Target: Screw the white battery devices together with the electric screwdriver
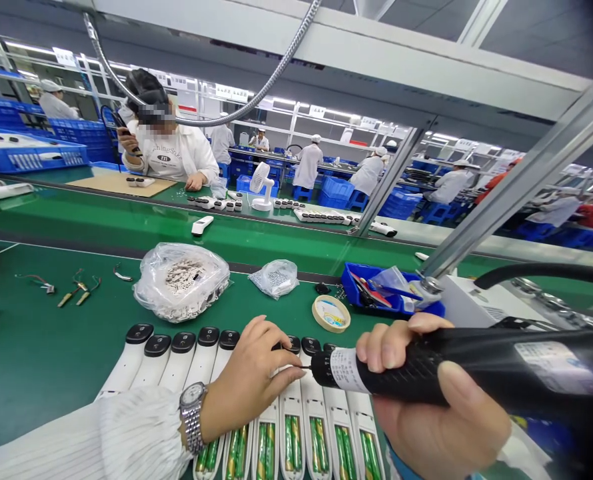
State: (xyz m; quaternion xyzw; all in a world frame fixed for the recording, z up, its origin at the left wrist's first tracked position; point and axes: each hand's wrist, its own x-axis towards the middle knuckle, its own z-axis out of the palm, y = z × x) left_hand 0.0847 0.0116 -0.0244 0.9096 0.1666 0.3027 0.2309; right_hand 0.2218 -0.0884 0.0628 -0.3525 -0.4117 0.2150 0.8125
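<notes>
While the head view has the bit right at the left fingertips, step in hand looks like loading or seating something small on it. Right hand is wrapped round the black power driver, thumb along the body. Left hand has thumb and index almost closed at the bit's end; can't tell if a screw is pinched there, too small. The white devices lie side by side in a row on the green bench, under and beside the left hand, with green batteries showing in several. To do it well: keep the driver stopped with fingers this close, bring it upright from near level before driving, brace the device against its neighbours, keep the loose sleeve off the row.
</notes>
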